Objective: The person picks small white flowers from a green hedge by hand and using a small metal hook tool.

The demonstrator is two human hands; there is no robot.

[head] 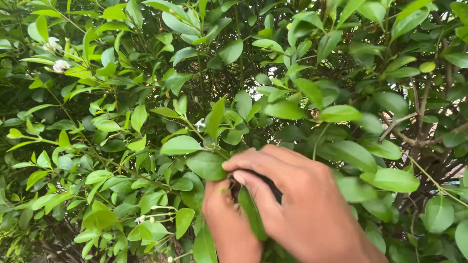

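Observation:
A dense green shrub fills the head view, its glossy oval leaves (181,145) spreading everywhere. My right hand (297,204) reaches in from the lower right, fingers curled around something dark among the leaves. My left hand (226,221) comes up from below, mostly hidden behind the right one, its fingers meeting the right hand's at the same spot. A green leaf (251,212) hangs between the two hands. What the fingers pinch is hidden; it looks like a twig or stem.
Small white flower buds (61,65) sit at the upper left and a few more (146,218) low down. Bare brown branches (414,131) show on the right inside the bush.

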